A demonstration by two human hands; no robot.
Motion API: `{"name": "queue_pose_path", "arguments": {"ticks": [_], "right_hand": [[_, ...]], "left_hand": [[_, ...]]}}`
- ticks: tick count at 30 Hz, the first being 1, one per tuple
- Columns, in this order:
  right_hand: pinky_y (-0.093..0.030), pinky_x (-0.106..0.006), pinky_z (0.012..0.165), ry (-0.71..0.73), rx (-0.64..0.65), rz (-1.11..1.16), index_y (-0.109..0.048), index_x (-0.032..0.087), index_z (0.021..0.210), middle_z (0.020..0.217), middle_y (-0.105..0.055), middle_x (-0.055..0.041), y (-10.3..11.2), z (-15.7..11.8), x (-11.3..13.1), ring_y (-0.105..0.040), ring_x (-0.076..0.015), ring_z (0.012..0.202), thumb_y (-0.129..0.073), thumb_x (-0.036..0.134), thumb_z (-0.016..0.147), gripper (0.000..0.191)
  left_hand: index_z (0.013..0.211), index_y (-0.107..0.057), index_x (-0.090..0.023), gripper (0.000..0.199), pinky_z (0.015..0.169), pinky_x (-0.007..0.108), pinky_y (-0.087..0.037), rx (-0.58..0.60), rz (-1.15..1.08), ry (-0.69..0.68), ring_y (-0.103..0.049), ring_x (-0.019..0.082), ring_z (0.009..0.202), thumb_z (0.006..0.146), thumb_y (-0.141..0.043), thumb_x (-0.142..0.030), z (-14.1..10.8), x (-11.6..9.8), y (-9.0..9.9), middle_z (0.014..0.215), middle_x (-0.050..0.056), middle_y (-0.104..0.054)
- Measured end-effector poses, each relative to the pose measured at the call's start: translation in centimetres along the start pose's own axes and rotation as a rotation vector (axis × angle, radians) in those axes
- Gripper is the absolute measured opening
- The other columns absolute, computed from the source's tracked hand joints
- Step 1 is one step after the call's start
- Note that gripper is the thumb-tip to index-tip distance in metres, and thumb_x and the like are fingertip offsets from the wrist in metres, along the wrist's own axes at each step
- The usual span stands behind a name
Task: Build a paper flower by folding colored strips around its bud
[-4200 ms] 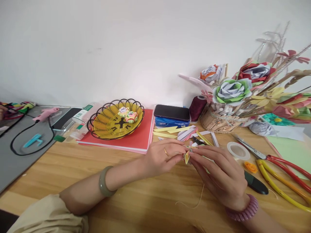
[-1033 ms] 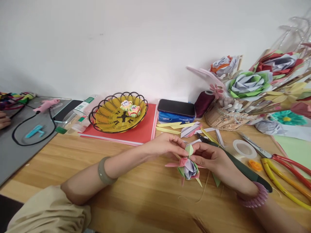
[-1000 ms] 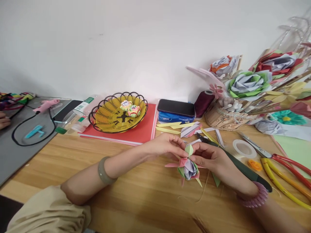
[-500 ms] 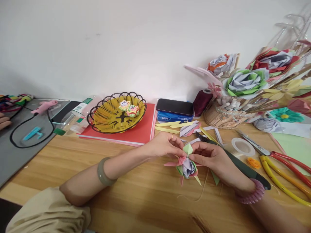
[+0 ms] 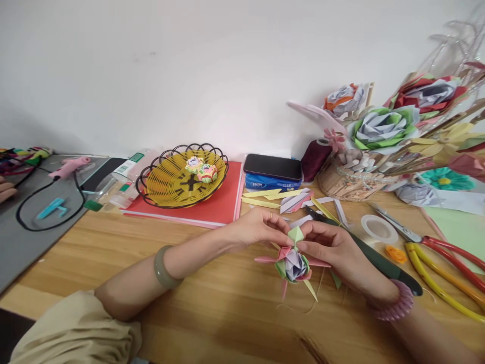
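A folded paper flower (image 5: pixel 295 265) with a lilac centre, green and pink petals and pointed strips sticking out hangs between my hands. My left hand (image 5: pixel 265 227) pinches its upper left side, thumb and index finger near a pale green folded tip (image 5: pixel 295 234). From the other side, my right hand (image 5: pixel 326 241) is closed on the same flower, thumb and fingertips beside that green tip. A thin thread (image 5: pixel 308 309) trails on the wood below the flower.
Behind my hands lie paper strips (image 5: pixel 271 194) and a phone (image 5: pixel 273 167) on a blue pack. A yellow basket (image 5: pixel 166 184) holds two small paper flowers. To the right are a tape roll (image 5: pixel 379 229), red-handled scissors (image 5: pixel 435 242) and yellow-handled pliers (image 5: pixel 424 273). Another person's hand (image 5: pixel 5 190) shows far left.
The paper flower has shifted slightly down and right, and its green tip has turned a little. Both hands keep their pinch and have barely moved.
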State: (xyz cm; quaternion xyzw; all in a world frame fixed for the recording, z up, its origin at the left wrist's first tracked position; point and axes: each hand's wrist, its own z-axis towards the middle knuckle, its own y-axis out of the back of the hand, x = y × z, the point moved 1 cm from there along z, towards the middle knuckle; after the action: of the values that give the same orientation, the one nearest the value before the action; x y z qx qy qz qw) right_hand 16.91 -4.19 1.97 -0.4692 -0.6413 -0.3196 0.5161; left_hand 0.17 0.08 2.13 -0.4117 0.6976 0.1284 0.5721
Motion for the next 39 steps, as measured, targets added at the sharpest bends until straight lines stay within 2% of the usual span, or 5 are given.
{"name": "queue_pose_path", "arguments": {"ticks": [11,18,24,28,39], "right_hand": [[-0.049,-0.022,0.056,0.002,-0.020,-0.067,-0.061,0.017,0.069,0.069,-0.064,0.0002,-0.2,-0.1,0.2,-0.060,-0.0114,0.062,-0.071,0.034,0.066,0.020],[-0.052,-0.025,0.060,-0.011,-0.021,-0.009,-0.060,0.018,0.073,0.074,-0.069,-0.0012,-0.3,0.0,-0.1,-0.064,-0.0137,0.066,-0.071,0.035,0.067,0.022],[-0.052,-0.025,0.058,0.020,-0.066,-0.031,-0.060,0.017,0.073,0.071,-0.068,-0.0009,-0.7,0.2,-0.1,-0.063,-0.0135,0.062,-0.071,0.036,0.066,0.023],[-0.050,-0.025,0.057,0.059,-0.086,-0.080,-0.060,0.017,0.073,0.070,-0.066,-0.0007,-0.9,0.2,0.0,-0.062,-0.0137,0.061,-0.070,0.038,0.066,0.024],[-0.050,-0.024,0.054,0.128,-0.118,-0.101,-0.060,0.018,0.077,0.071,-0.065,-0.0007,-0.9,0.6,-0.8,-0.061,-0.0132,0.060,-0.068,0.036,0.071,0.021]], "left_hand": [[0.062,-0.061,-0.010,0.017,0.062,0.023,-0.045,-0.006,-0.022,0.024,-0.056,0.007,0.054,0.051,-0.074,-0.013,0.0,0.3,0.2,0.057,-0.003,-0.061],[0.063,-0.061,-0.010,0.016,0.057,0.022,-0.042,-0.022,-0.015,0.012,-0.053,0.006,0.052,0.052,-0.072,-0.014,0.2,0.2,0.1,0.056,-0.003,-0.060],[0.063,-0.058,-0.010,0.015,0.056,0.020,-0.041,-0.068,0.013,-0.025,-0.053,0.005,0.051,0.052,-0.068,-0.007,0.3,0.0,0.1,0.055,-0.004,-0.059],[0.062,-0.057,-0.010,0.014,0.057,0.021,-0.042,-0.061,0.050,-0.078,-0.053,0.006,0.050,0.054,-0.067,-0.008,0.3,0.1,0.1,0.053,-0.004,-0.058],[0.061,-0.055,-0.011,0.011,0.052,0.019,-0.040,-0.206,0.103,-0.073,-0.053,0.006,0.049,0.056,-0.063,-0.005,0.1,0.3,-0.2,0.054,-0.003,-0.058]]}}
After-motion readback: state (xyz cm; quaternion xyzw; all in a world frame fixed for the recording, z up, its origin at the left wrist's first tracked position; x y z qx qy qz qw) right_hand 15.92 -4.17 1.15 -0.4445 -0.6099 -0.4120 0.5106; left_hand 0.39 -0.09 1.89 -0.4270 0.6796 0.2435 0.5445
